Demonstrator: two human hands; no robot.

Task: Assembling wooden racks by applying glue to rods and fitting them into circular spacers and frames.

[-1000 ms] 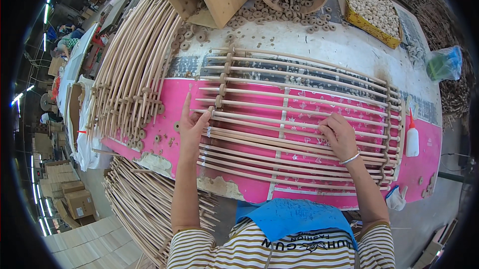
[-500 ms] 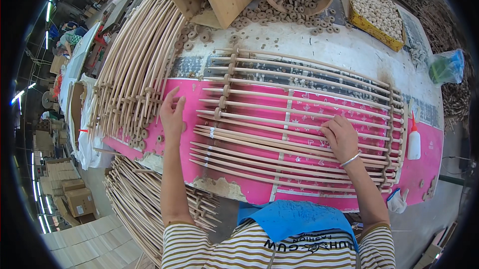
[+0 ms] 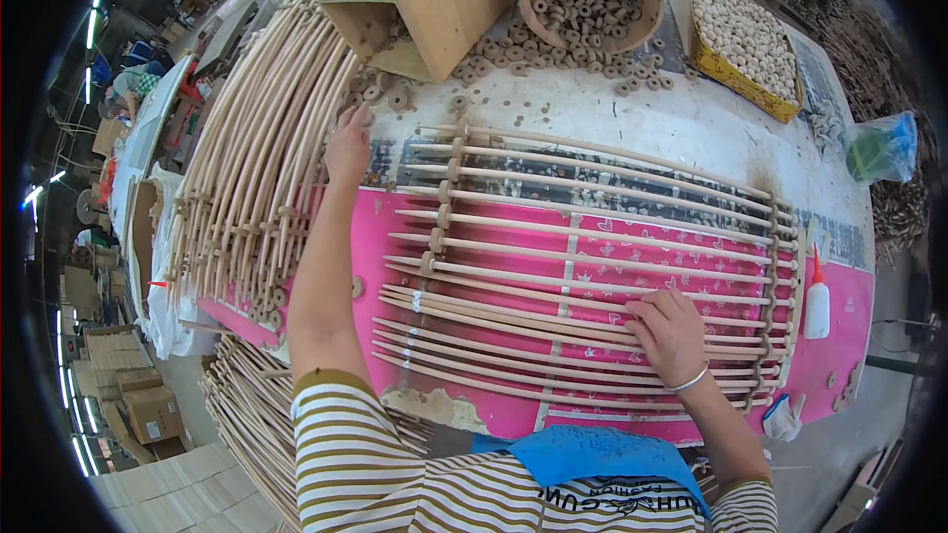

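Note:
Several thin, pointed wooden rods (image 3: 592,245) lie side by side on the pink board (image 3: 373,237). At the right they pass through a wavy wooden crosspiece (image 3: 767,286). Wooden rings (image 3: 444,192) sit on the left ends of the upper rods; the lower rods carry none there. My right hand (image 3: 673,335) has its fingertips closed on one of the lower-middle rods. My left hand (image 3: 348,148) is at the far left, beside loose wooden rings (image 3: 397,98). Its fingers are curled together, and whatever they hold, if anything, is hidden.
A stack of ringed rods (image 3: 257,138) stands left of my left arm. At the back are an open wooden box (image 3: 425,4), a tipped round tub (image 3: 538,24) of rings and a yellow box (image 3: 736,79) of pale beads. A red-tipped glue bottle (image 3: 817,306) stands at right.
My left hand has moved away from me toward the loose rings, its fingers now curled in. My right hand has shifted down to a nearer rod. The view has tilted slightly.

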